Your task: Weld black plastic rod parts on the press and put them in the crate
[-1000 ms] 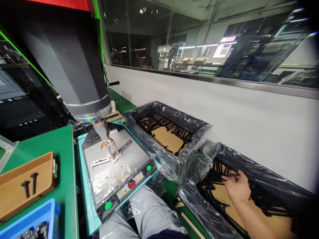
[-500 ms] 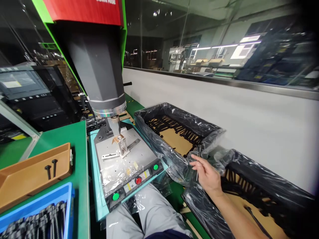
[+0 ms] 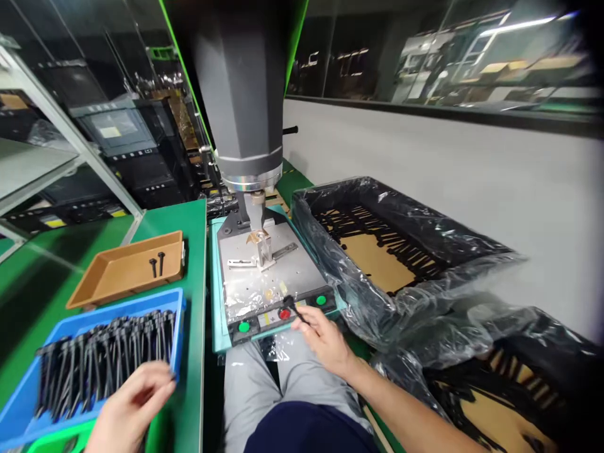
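Note:
My right hand is closed on a thin black plastic piece, held just in front of the machine's control strip with its red button and two green buttons. My left hand hovers at the near edge of a blue tray holding several long black parts; its fingers are curled and blurred, and I cannot make out anything in them. The press head hangs over a small metal fixture on the grey base plate.
A brown tray with two black bolts sits on the green bench. Two plastic-lined cartons with black parts on cardboard stand at the right, one far and one near. A white wall runs behind them.
My right hand has come from the right-hand cartons to the front of the machine with a black piece. The view swung left, and my left hand and the blue tray came into sight.

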Demonstrator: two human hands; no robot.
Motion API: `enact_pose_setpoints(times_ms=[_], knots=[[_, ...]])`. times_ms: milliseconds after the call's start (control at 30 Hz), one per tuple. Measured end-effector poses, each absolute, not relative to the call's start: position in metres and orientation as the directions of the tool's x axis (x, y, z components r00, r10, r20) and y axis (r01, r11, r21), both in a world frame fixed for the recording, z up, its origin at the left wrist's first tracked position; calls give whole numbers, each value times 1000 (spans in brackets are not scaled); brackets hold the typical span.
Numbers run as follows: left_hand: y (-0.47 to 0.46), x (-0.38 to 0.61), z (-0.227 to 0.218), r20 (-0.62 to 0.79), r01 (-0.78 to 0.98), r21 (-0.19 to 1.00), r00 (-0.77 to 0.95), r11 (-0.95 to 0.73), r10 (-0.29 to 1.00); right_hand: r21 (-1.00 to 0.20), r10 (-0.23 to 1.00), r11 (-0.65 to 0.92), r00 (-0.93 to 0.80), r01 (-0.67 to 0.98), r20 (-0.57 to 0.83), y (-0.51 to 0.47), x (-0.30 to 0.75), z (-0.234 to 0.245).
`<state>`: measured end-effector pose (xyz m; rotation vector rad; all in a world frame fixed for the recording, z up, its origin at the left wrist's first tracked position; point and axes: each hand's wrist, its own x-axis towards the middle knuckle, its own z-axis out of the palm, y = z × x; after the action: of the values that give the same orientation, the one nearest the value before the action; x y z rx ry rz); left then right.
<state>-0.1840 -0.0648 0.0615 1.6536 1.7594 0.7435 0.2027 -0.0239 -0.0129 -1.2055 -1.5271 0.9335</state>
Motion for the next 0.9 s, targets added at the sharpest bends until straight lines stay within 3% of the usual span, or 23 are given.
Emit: enact_pose_setpoints(times_ms=[133,367,600,800,900], knots=[[-27,-131,70,14,401,915,50,-33,999,-954,929,267,-298,136,217,-35,162,-12],[-7,-68,64,-8,-30,1000,85,11,996,-978,925,206,-333,40,181,-47,142,-10],[-11,-45,69,-64,9,998,159,64,985,-959,917,275,-315,62,243,-44,147,-7],[-10,-40,71,-88,-8,996,171,90,981,-979,908,14,-407,-203,98,-41,151,-8],[-9,-36,70,-98,13,995,172,97,980,-968,909,-39,-411,-246,68,-39,152,-7]])
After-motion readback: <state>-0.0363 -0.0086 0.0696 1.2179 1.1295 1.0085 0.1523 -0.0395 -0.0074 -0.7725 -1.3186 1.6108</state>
